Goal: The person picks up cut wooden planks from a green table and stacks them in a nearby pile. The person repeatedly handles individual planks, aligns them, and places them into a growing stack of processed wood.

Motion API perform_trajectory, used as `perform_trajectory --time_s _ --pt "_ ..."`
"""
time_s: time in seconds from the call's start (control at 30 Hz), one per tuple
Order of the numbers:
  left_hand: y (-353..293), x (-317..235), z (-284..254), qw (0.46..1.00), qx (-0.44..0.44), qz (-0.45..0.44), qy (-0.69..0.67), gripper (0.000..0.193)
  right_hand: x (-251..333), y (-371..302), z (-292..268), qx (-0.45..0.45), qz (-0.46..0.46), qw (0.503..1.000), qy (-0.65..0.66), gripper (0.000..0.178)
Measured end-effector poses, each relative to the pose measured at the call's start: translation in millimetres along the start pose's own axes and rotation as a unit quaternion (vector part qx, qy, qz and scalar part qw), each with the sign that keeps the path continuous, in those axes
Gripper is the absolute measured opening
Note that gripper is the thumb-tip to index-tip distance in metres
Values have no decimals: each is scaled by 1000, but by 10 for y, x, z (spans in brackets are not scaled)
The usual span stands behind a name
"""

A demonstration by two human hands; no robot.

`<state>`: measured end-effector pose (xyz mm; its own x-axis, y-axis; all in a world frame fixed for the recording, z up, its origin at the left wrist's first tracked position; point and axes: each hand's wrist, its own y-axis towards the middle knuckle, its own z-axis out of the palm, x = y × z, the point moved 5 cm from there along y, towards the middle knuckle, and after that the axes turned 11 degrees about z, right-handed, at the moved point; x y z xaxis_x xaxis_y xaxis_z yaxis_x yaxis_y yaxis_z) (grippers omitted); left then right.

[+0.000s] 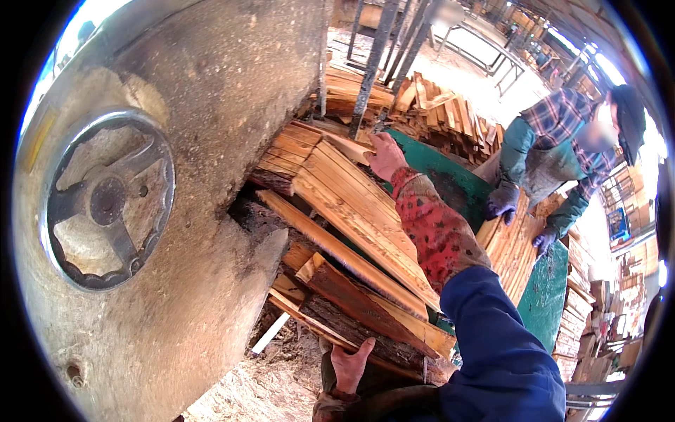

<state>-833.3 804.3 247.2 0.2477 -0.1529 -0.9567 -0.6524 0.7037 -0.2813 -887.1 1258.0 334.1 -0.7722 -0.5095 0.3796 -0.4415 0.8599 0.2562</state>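
LEFT HAND point(350, 367): grips dark-brown, bark-edged wooden slab point(346, 325) at near edge, apparently for steadying | RIGHT HAND point(386, 156): fingers bent near pale, flat wooden board point(349, 148); grasp indeterminable

1. The head view looks from the wearer's head, through the left one of two fisheye cameras worn side by side, down and forward.
2. Its field is very wide and round, dark at the corners, and straight edges bend toward the rim.
3. The blue sleeve point(503, 337) rises from the lower edge, close to the lens; the boards point(358, 204) lie mid-picture, near and seen from above.
4. A mottled panel point(176, 337) with a handwheel point(107, 200) fills the left side, also near.
5. Across the green surface point(548, 295), the co-worker point(562, 141) appears farther off, with the workshop receding toward the upper right.
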Motion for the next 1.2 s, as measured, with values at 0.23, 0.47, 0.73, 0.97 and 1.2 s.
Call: perform_trajectory --time_s 0.23,0.47,0.73,0.97,1.2 --pt "-13 -40 -13 1000 -4 -11 -6 45 -246 310 555 135 29 989 -53 44" --pt "-23 -33 -5 999 -11 -5 -35 43 -478 76 350 135 19 991 2 34" --pt "-20 183 9 1000 -12 2 -15 47 -1559 -715 -553 128 188 956 187 32" --pt "-24 66 -6 1000 -15 24 14 47 -1756 -1932 -1456 74 254 916 303 28" --pt "-17 107 -1 999 -29 26 14 47 -1834 -3066 -1933 20 306 870 386 27"
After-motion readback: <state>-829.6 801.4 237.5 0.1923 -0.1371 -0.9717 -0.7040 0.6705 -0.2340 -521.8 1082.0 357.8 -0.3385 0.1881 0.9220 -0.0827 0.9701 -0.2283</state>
